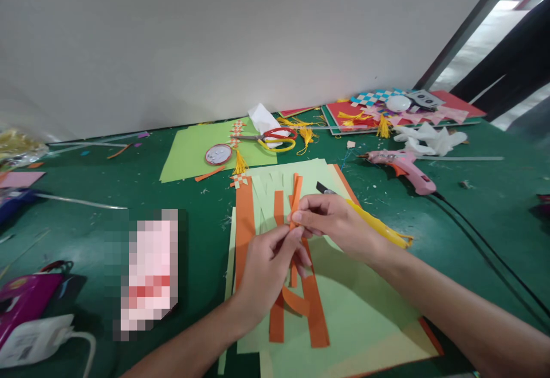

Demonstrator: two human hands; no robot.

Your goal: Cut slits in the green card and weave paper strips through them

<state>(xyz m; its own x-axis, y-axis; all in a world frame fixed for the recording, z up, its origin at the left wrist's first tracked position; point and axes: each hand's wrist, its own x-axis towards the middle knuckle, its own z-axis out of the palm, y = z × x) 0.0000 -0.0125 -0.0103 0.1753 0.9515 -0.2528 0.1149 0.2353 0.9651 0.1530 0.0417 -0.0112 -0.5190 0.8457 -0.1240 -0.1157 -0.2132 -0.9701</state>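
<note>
Nearest the camera in the head view, pale green paper sheets (361, 332) spread over the green desk (201, 240), seemingly serving as a work surface under both hands. Above them, the left hand (272, 263) and right hand (324, 215) meet, thumbs and fingertips pinched on a narrow orange paper strip (296, 189). Its upper end sticks up past the right fingers; the grips sit close together, probably because so light a strip bends easily and needs control right at the working point.

Wider orange strips (318, 321) lie flat beneath the hands, with a curled orange piece (296, 303) between them, likely left there to be within easy reach. A yellow-handled craft knife (382, 228) rests beside the right forearm, partly hidden by it.

Farther off, red-and-yellow-handled scissors (279, 137) lie by a bright green sheet (184, 149), and a pink glue gun (401, 169) lies on its side to the right, apparently parked there so its cord runs clear of the paper.
</note>
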